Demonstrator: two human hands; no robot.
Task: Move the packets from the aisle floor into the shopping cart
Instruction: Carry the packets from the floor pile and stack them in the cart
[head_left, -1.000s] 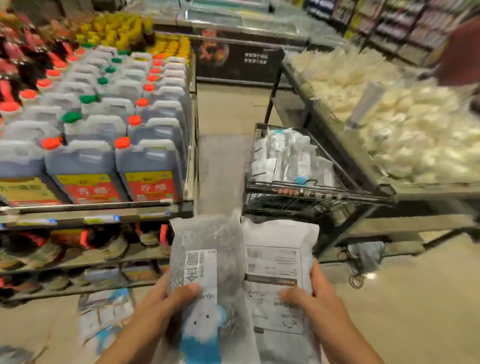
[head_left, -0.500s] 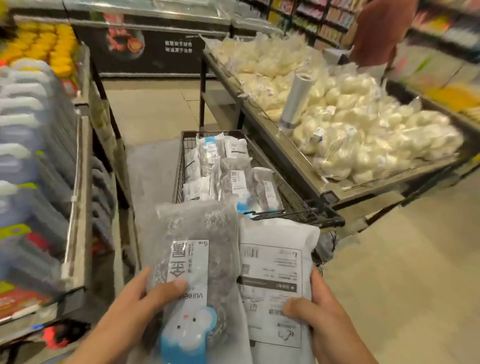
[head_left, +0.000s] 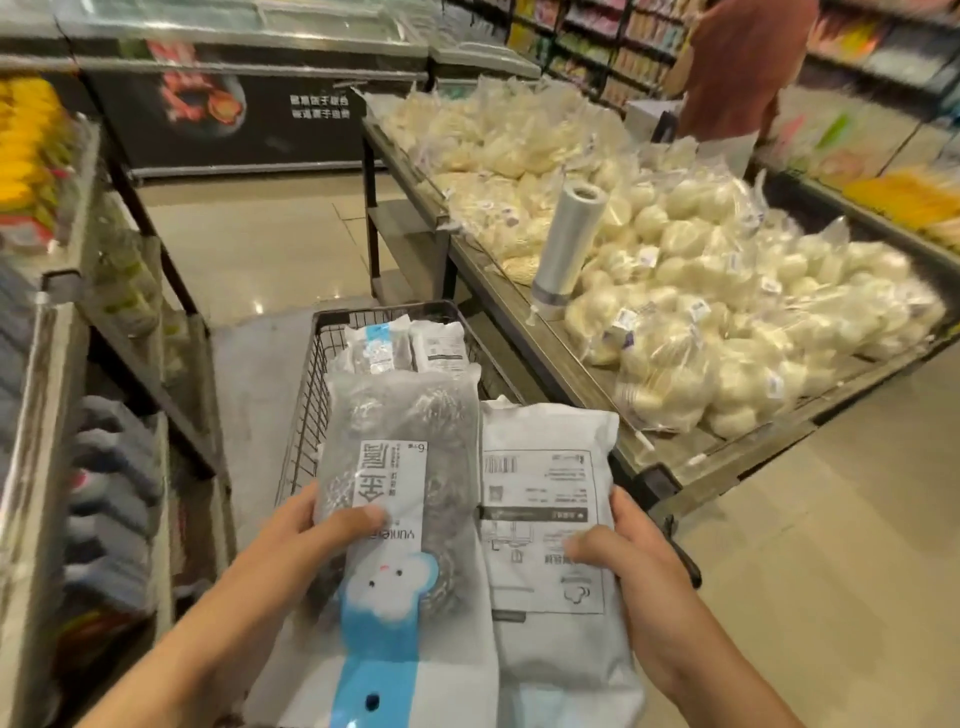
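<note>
My left hand (head_left: 311, 535) grips a clear packet of steel scourers (head_left: 400, 441) with a white and blue label, thumb pressed on its front. My right hand (head_left: 628, 545) grips a white packet (head_left: 545, 530) with a printed shipping label. Both packets are held side by side, upright, just above the near end of the black wire shopping cart (head_left: 306, 410). Inside the cart lie several similar packets (head_left: 405, 345), mostly hidden behind the two I hold.
A low display table (head_left: 524, 322) heaped with bagged white buns stands right of the cart, with a roll of plastic bags (head_left: 569, 244) on its edge. Shelving (head_left: 57, 374) runs along the left. A chest freezer (head_left: 249, 98) closes the aisle ahead. A person (head_left: 737, 67) stands far right.
My view has swung right and moved closer to the cart. Both packets, still in my hands, now hang over the cart's near end instead of short of it.
</note>
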